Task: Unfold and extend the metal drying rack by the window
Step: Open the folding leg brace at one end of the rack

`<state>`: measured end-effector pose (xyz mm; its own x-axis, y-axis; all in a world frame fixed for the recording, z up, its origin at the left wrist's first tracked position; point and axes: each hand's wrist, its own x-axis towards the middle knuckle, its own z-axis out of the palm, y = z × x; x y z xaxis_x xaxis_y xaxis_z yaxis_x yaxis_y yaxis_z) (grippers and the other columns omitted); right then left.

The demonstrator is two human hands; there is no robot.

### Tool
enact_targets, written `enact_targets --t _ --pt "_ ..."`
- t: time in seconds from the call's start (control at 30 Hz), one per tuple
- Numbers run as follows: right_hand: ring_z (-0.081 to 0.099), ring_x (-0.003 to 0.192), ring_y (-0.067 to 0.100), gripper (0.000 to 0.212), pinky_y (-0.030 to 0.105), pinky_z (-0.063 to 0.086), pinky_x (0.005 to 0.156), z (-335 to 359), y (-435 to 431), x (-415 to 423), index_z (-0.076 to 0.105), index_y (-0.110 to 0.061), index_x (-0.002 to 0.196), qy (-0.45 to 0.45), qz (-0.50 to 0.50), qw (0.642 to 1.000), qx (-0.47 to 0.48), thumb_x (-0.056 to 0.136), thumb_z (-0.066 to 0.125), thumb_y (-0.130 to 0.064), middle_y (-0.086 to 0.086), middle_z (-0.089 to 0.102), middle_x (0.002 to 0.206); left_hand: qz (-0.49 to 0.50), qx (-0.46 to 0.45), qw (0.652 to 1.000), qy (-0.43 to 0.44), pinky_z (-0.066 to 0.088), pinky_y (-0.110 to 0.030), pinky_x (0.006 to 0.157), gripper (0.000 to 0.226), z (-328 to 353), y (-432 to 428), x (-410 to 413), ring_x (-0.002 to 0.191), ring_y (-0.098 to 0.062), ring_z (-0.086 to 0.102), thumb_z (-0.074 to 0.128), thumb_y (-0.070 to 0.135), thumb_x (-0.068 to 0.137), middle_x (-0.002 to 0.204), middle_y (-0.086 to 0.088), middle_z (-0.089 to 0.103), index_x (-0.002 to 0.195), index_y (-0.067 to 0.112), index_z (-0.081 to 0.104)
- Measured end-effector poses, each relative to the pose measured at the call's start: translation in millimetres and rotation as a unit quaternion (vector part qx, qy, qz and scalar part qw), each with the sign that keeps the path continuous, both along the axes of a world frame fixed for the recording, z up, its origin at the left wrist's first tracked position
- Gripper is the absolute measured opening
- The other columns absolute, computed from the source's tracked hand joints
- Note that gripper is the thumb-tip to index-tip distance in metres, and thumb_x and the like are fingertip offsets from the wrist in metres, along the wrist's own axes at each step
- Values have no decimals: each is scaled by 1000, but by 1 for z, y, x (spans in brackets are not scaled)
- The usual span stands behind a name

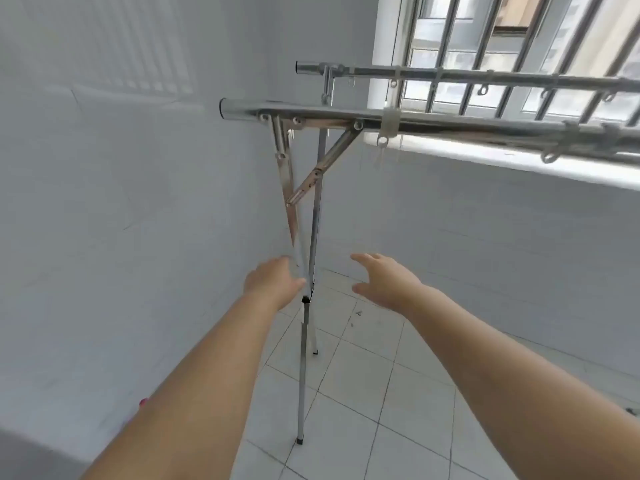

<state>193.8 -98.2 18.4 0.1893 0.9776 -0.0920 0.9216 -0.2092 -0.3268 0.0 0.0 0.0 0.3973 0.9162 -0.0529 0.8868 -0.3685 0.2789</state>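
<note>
The metal drying rack (311,114) stands in the corner by the barred window (512,46). Two shiny horizontal bars run off to the right, with plastic clip rings along them. Its crossed legs (304,341) meet at a black joint and rest on the tiled floor. My left hand (273,282) is at the legs just above the crossing, fingers next to the tube; I cannot tell whether it grips it. My right hand (384,280) hovers open to the right of the legs, touching nothing.
A white wall (121,202) is close on the left, and another runs under the window sill (519,164). White floor tiles (381,393) spread to the right of the legs. A small bit of debris (358,312) lies on the floor.
</note>
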Motion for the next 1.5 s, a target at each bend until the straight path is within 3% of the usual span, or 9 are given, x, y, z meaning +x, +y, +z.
enact_targets --t 0.17,0.27,0.43,0.6,0.7,0.97,1.13,1.5 --pt "44 127 25 63 41 47 94 -7 47 48 28 -30 145 11 11 999 -38 89 55 -35 2 41 145 95 -29 988 -120 46 -34 76 42 -7 18 33 100 -28 60 51 48 89 111 -6 64 115 15 54" --pt "46 125 25 63 39 46 90 -13 67 62 28 -30 145 14 27 999 -41 89 56 -36 3 42 144 131 -1 981 -141 45 -34 70 29 -9 24 43 89 -32 61 48 39 93 91 -9 65 98 12 56" --pt "47 124 26 63 40 46 91 -25 88 74 28 -30 145 18 42 998 -50 89 56 -35 3 42 144 168 -11 968 -183 44 -32 68 23 -8 39 56 81 -30 60 57 33 88 78 -6 61 80 12 56" --pt "48 123 27 65 42 47 92 -29 113 81 27 -28 145 22 55 997 -57 88 57 -35 5 43 142 192 -23 958 -212 37 -28 59 22 -4 64 65 74 -29 58 61 28 83 69 -5 60 74 8 58" --pt "45 127 27 66 42 45 97 -30 137 84 27 -26 145 38 48 996 -60 88 57 -35 5 42 144 187 -15 954 -234 43 -31 60 20 -1 84 73 75 -32 62 62 22 79 74 -12 66 77 2 60" --pt "44 129 26 66 40 43 98 -34 207 98 25 -22 146 77 -1 995 -69 89 56 -35 5 42 145 163 -20 950 -266 51 -35 65 11 1 156 106 76 -31 64 64 11 74 79 -13 68 78 1 60" --pt "45 128 26 67 42 43 100 -29 256 112 25 -22 146 102 -52 992 -56 89 57 -34 5 43 144 118 -24 955 -270 40 -30 56 12 4 208 132 68 -31 58 63 10 72 73 -16 65 71 1 55" --pt "57 97 24 65 37 48 85 -11 370 189 26 -20 146 217 -185 958 16 90 57 -30 8 54 131 56 -33 957 -284 37 -22 49 31 8 299 204 61 -20 56 69 15 73 57 5 54 56 20 43"
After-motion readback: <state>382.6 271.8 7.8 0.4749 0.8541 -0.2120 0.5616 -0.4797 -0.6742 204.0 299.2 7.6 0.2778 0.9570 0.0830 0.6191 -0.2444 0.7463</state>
